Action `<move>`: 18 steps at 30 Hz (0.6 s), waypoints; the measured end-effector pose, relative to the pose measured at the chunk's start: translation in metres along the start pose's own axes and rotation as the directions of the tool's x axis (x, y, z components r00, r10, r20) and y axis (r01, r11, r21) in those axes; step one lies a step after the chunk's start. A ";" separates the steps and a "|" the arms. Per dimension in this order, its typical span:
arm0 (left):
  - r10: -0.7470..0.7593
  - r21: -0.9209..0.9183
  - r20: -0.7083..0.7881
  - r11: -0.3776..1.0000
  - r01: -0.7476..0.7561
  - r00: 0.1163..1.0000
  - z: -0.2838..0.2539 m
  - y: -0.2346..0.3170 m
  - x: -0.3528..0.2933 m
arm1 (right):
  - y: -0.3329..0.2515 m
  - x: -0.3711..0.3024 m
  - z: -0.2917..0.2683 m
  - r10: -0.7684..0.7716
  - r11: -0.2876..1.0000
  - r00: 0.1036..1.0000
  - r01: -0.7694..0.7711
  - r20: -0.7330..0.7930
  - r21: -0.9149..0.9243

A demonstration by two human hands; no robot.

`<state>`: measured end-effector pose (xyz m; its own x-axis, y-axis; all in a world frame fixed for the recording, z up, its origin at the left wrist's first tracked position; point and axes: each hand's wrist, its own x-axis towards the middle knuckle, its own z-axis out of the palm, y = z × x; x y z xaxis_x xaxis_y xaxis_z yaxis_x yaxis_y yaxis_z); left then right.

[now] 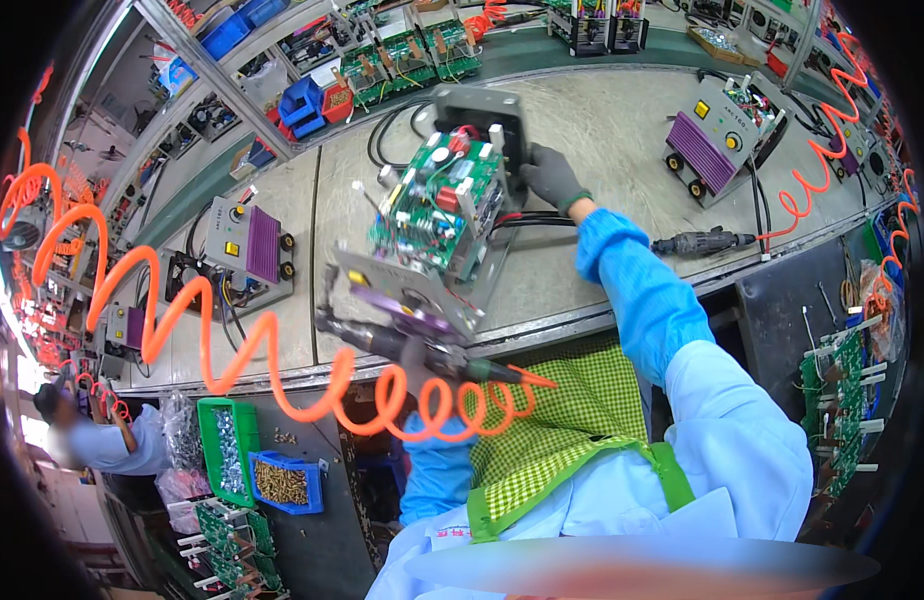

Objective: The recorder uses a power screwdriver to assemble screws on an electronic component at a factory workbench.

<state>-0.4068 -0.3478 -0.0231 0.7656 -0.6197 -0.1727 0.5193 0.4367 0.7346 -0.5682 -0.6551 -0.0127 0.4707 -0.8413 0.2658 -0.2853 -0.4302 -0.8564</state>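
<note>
In front of me on the bench stands an opened machine with a green circuit board [432, 205], a grey front panel [407, 290] with a yellow switch, and a black-and-grey rear panel [482, 105]. My right hand [556, 178], in a grey glove, is closed on the side edge of that rear panel. My left hand [413, 362], gloved and partly hidden, is wrapped round a black air screwdriver [372, 338]. The tool lies sideways just before the front panel; whether it touches is unclear. An orange coiled hose [332, 405] runs from its right end and loops off left.
Similar machines with purple sides stand at left [252, 245] and right [707, 145]. Another air screwdriver [704, 241] lies right on the bench [602, 100]. Below left are a green bin [227, 450] and a blue bin of brass-coloured screws [285, 484]. Circuit boards [832, 400] stand at right.
</note>
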 end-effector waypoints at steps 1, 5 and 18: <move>-0.020 0.008 -0.003 1.000 0.020 1.000 0.000 -0.004 0.000 | 0.008 -0.013 -0.012 0.026 0.994 0.990 -0.040 -0.141 -0.101; 0.053 0.116 0.138 0.991 -0.069 0.989 0.005 0.007 0.064 | -0.009 -0.076 -0.031 0.140 0.934 0.915 -0.249 -0.380 -0.256; -0.102 -0.028 0.181 0.994 0.109 0.978 0.023 0.026 -0.049 | -0.099 -0.188 -0.023 -0.199 0.978 0.979 0.197 -0.033 -0.070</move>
<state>-0.4394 -0.3210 0.0191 0.6267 -0.7692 -0.1252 0.6103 0.3845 0.6926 -0.6478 -0.4621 0.0328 0.4901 -0.7490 0.4459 -0.2452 -0.6093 -0.7540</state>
